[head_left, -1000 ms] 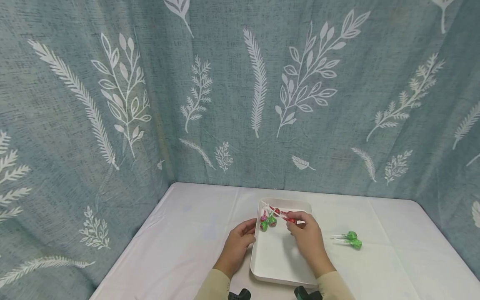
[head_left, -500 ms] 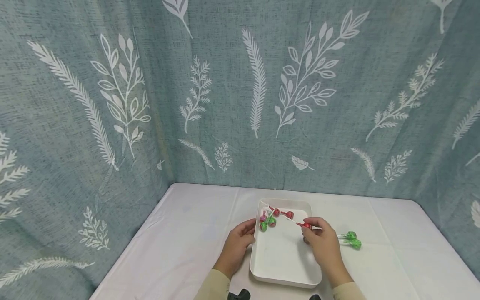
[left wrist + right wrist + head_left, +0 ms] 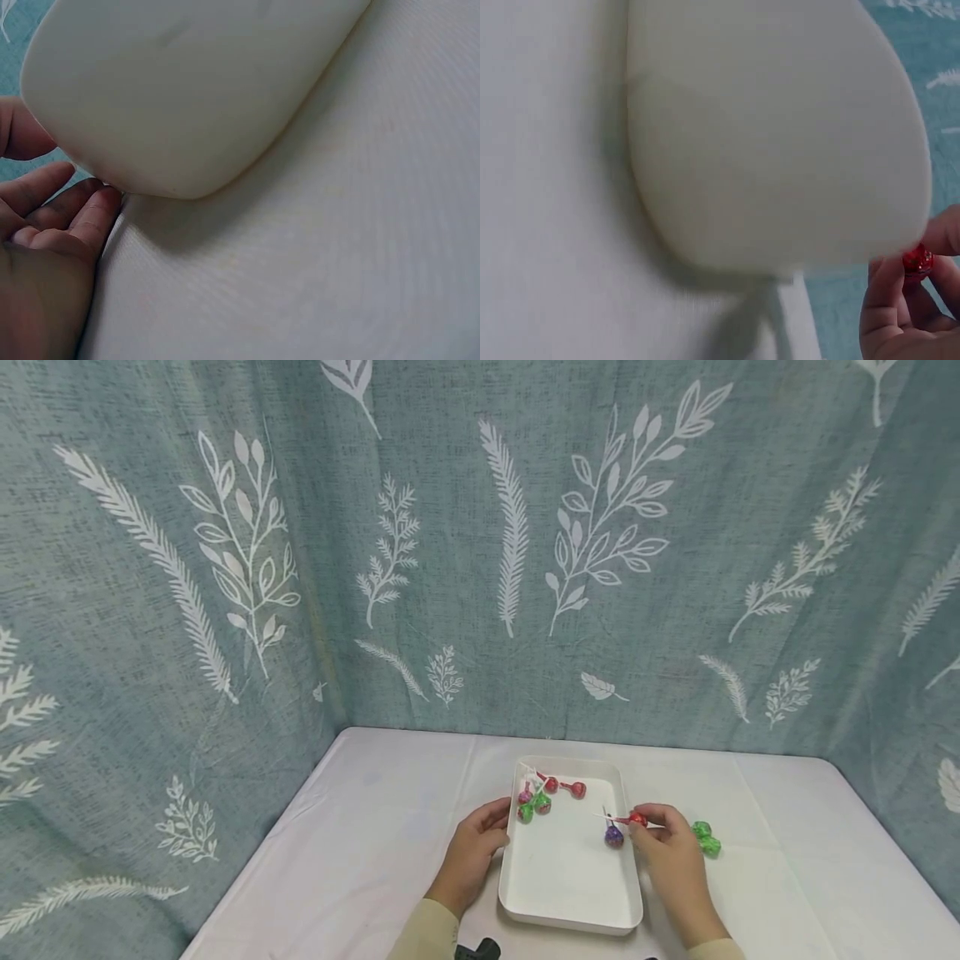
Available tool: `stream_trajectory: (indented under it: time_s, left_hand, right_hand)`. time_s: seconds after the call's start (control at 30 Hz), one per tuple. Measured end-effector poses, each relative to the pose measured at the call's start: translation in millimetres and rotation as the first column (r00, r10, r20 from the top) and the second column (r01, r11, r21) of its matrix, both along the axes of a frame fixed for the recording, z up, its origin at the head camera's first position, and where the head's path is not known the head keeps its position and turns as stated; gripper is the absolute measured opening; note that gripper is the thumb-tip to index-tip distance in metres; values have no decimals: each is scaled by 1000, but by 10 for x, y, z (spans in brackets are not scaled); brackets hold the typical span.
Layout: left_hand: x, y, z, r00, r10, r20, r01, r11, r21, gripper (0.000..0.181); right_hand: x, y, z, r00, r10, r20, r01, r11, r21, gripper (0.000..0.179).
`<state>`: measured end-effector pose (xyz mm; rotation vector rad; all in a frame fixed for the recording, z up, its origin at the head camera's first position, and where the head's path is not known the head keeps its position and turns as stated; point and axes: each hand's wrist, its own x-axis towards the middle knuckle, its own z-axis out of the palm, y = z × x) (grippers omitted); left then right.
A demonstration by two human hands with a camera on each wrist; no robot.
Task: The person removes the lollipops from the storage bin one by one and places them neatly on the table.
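Observation:
A white tray (image 3: 566, 885) lies lengthwise on the table. My left hand (image 3: 472, 852) rests against its left wall, fingers loosely bent and touching the outside. My right hand (image 3: 675, 856) pinches a red-wrapped lollipop (image 3: 637, 819) by its head at the tray's right rim, the stick pointing left over the tray. In the right wrist view the red wrapper shows between thumb and fingers. Just left of it inside the tray lies a purple lollipop (image 3: 613, 836). At the back left sit green lollipops (image 3: 542, 802), a pink lollipop (image 3: 525, 796) and red lollipops (image 3: 577, 790).
Two green lollipops (image 3: 706, 839) lie on the white-covered table (image 3: 780, 852), right of the tray, their sticks hidden by my right hand. A blue-green curtain (image 3: 465, 527) with white leaf prints surrounds the table's back and sides.
My right hand has moved right from above the tray's back to its right rim, carrying a red lollipop. The purple lollipop has come into view. My left hand stays at the tray.

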<state>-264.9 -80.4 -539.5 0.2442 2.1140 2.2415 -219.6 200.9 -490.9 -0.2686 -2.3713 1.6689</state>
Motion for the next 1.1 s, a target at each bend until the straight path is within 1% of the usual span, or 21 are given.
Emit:
stream_trajectory:
  time_s: [0.2, 0.37, 0.53, 0.73, 0.87, 0.97, 1.1]
  left_hand:
    - [-2, 7, 8, 1000, 0, 0, 0, 1000, -1, 66]
    - [-6, 13, 2, 1000, -1, 6, 1, 1000, 5, 67]
    - [-12, 20, -3, 1000, 1, 9, -1, 1000, 9, 67]
    - [-10, 10, -6, 1000, 3, 9, -3, 1000, -1, 67]
    - [-10, 4, -15, 1000, 6, 11, -6, 1000, -7, 68]
    - [-13, 3, -14, 1000, 7, 12, -7, 1000, -8, 68]
    - [-13, 3, -10, 1000, 9, 7, -9, 1000, -17, 67]
  right_hand:
    - [41, 131, -12, 1000, -23, 7, 22, 1000, 17, 34]
    - [70, 205, -13, 998, -63, -19, 64, 997, 44, 32]
    - [90, 298, -44, 993, -111, -46, 113, 993, 40, 29]
    - [133, 428, -66, 989, -144, -26, 145, 988, 45, 30]
    - [167, 520, -58, 986, -166, -12, 166, 985, 53, 30]
    - [198, 591, -43, 985, -174, 3, 174, 984, 41, 31]
    - [238, 681, -19, 980, -192, 45, 191, 981, 22, 36]
